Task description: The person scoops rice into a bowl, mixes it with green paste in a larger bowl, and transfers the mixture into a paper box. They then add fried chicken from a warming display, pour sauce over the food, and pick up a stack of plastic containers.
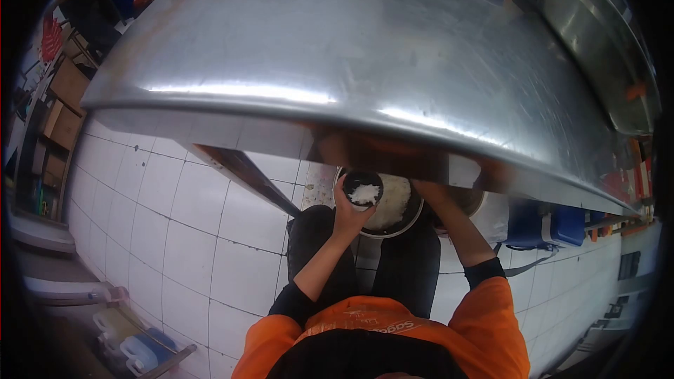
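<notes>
A small dark bowl (363, 189) with white, rice-like food in it is held in my left hand (343, 203), whose fingers wrap round its side. Below and to the right of the bowl stands a wide round pot (395, 234) with a metal rim. Inside the pot lies more of the white food (390, 207). My right hand (425, 188) reaches over the right side of the pot, under the table edge. Its fingers are hidden, so what it touches does not show.
A stainless steel table (337, 42) overhangs the pot, its front edge close above my hands. A table leg (246, 175) slants down on the left. Right of my arm sits a blue box (544, 224) with a strap. Plastic jugs (140, 351) stand at lower left.
</notes>
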`<state>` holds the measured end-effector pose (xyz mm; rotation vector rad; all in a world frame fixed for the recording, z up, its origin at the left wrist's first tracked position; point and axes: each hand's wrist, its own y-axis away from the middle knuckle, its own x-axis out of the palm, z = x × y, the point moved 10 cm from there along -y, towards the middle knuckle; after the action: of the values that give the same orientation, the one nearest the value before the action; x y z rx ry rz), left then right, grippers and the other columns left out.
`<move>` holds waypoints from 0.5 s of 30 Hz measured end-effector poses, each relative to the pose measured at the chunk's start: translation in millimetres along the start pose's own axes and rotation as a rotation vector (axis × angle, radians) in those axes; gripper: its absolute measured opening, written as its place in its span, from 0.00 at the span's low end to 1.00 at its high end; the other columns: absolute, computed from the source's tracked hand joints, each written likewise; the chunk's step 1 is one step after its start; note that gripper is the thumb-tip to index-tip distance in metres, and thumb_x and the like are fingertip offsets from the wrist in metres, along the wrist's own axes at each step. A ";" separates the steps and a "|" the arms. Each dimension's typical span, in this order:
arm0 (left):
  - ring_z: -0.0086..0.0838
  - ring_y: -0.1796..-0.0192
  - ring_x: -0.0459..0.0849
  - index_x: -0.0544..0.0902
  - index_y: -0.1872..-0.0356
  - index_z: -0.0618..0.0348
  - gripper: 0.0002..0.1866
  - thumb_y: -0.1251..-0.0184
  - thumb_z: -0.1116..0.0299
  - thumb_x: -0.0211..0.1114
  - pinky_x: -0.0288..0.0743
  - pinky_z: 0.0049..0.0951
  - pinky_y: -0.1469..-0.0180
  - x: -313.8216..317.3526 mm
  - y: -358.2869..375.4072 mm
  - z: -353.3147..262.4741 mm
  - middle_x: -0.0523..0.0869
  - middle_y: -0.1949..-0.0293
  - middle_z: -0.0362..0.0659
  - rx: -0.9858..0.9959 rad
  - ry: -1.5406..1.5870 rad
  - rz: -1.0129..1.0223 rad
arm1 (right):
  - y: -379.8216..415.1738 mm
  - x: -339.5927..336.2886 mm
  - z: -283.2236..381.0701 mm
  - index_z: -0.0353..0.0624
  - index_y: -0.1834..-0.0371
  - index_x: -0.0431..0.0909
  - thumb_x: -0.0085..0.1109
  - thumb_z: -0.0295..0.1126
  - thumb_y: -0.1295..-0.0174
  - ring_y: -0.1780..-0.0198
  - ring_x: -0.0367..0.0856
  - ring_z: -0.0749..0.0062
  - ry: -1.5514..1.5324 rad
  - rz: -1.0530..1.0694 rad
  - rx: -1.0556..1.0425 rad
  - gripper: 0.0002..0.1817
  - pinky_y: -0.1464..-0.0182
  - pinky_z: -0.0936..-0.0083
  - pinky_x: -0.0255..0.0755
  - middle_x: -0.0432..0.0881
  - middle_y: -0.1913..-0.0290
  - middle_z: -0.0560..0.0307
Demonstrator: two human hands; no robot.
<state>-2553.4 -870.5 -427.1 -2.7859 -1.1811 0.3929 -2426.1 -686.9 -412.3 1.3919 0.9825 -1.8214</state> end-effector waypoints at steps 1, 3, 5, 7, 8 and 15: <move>0.48 0.36 0.63 0.52 0.36 0.70 0.50 0.59 0.72 0.75 0.56 0.38 0.34 1.3 5.3 20.4 0.63 0.41 0.58 -0.106 0.081 0.021 | -5.5 9.0 5.1 0.44 0.56 0.78 0.52 0.40 0.38 0.53 0.78 0.52 0.108 0.107 0.038 0.14 0.47 0.58 0.68 0.79 0.57 0.43; 0.47 0.35 0.62 0.51 0.36 0.70 0.50 0.59 0.71 0.76 0.56 0.38 0.33 -4.9 13.9 71.2 0.63 0.41 0.59 -0.154 0.016 0.002 | -12.1 25.6 9.0 0.40 0.66 0.80 0.51 0.35 0.39 0.59 0.80 0.53 0.324 0.323 0.120 0.12 0.52 0.54 0.70 0.81 0.66 0.44; 0.47 0.35 0.62 0.50 0.35 0.70 0.51 0.58 0.71 0.76 0.56 0.37 0.33 -21.3 17.6 91.8 0.62 0.41 0.59 -0.206 -0.053 -0.013 | -11.5 37.6 3.8 0.37 0.70 0.82 0.50 0.33 0.40 0.63 0.81 0.53 0.427 0.439 0.169 0.12 0.55 0.53 0.71 0.82 0.70 0.44; 0.47 0.35 0.62 0.49 0.35 0.70 0.51 0.57 0.70 0.76 0.54 0.37 0.33 -47.6 20.9 76.0 0.61 0.40 0.59 -0.230 0.005 -0.094 | -25.4 48.9 25.8 0.37 0.72 0.82 0.49 0.30 0.42 0.68 0.81 0.51 0.419 0.287 -0.101 0.11 0.63 0.52 0.72 0.82 0.69 0.43; 0.43 0.36 0.62 0.49 0.35 0.69 0.51 0.56 0.70 0.76 0.56 0.37 0.34 -59.6 21.1 57.9 0.60 0.40 0.58 -0.192 0.031 -0.154 | -31.9 142.6 -31.5 0.37 0.71 0.82 0.50 0.30 0.42 0.68 0.81 0.52 0.265 0.504 -0.054 0.11 0.62 0.54 0.73 0.82 0.69 0.43; 0.40 0.39 0.66 0.48 0.34 0.67 0.52 0.56 0.70 0.76 0.63 0.35 0.39 -88.6 40.2 34.9 0.62 0.41 0.55 -0.131 -0.065 -0.063 | -3.6 89.1 50.5 0.37 0.64 0.82 0.51 0.36 0.39 0.65 0.81 0.57 0.116 0.763 -0.028 0.15 0.56 0.60 0.74 0.83 0.67 0.48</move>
<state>-2594.0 -962.6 -450.3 -2.8567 -1.3522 0.4184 -2475.3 -732.2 -489.9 1.5792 0.4198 -1.1601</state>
